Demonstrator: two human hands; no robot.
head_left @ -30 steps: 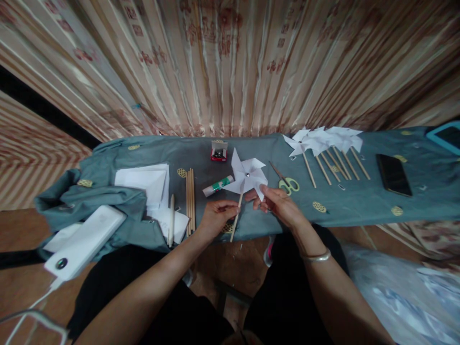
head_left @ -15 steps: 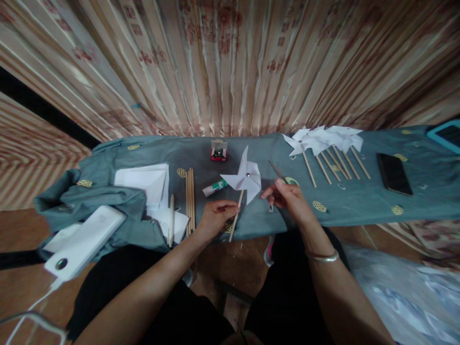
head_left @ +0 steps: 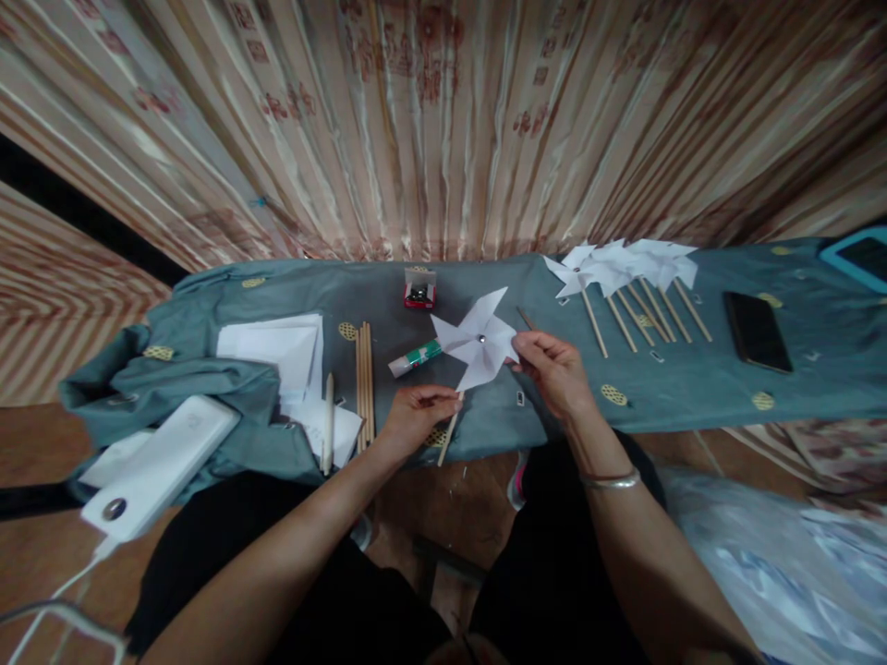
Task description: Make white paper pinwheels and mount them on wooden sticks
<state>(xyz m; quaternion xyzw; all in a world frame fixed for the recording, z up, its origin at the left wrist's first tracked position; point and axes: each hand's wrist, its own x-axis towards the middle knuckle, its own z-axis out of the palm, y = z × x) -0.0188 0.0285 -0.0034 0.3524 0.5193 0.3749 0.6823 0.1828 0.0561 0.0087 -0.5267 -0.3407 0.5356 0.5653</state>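
Note:
A white paper pinwheel with a shiny pin at its centre is held over the middle of the cloth. Its wooden stick is pinched between the thumb and fingers of my left hand. At the right, my right hand has its thumb and forefinger closed on the tip of one paper blade. Just left of the pinwheel lies a glue stick with a green label. Behind it stands an open red box of dark pins. Scissors beyond my right hand are mostly hidden; only a blade tip shows.
Several finished pinwheels lie at the back right, near a black phone. To the left are wooden sticks, a white pen, paper sheets and a white power bank. A curtain hangs behind the cloth-covered table.
My right hand has moved forward to the pinwheel and taken hold of a blade. The paper blades have turned on the pin. My left hand stays on the stick.

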